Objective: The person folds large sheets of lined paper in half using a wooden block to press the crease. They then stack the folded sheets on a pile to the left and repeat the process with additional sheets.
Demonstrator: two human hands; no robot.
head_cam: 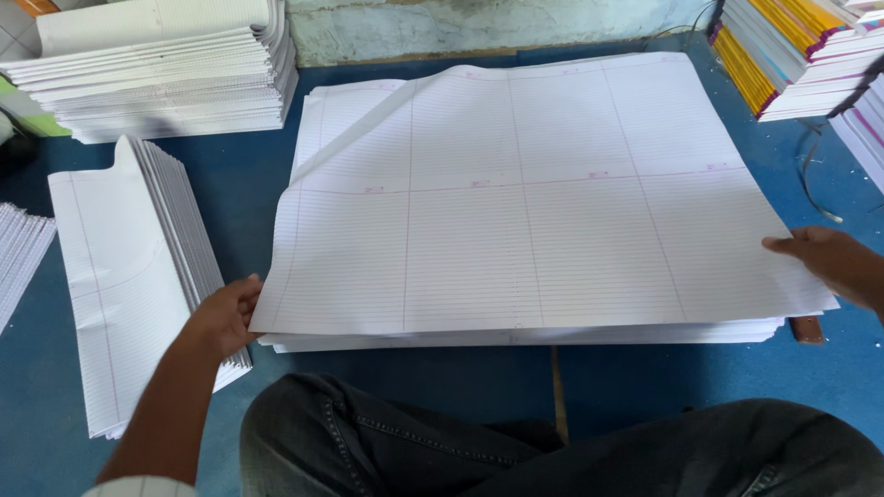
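A large ruled white sheet (516, 221) lies lifted a little above a thick stack of the same sheets (516, 337) on the blue floor. My left hand (226, 315) grips the sheet's near left corner. Over at the right edge, my right hand (833, 262) holds the sheet with the thumb on top. The sheet's far left corner curls up and folds over.
A pile of folded ruled sheets (138, 267) lies left of the stack. More folded paper is stacked at the back left (166, 78). Bound books with yellow and pink spines (792, 51) stand at the back right. My knees in dark trousers (552, 451) are at the bottom.
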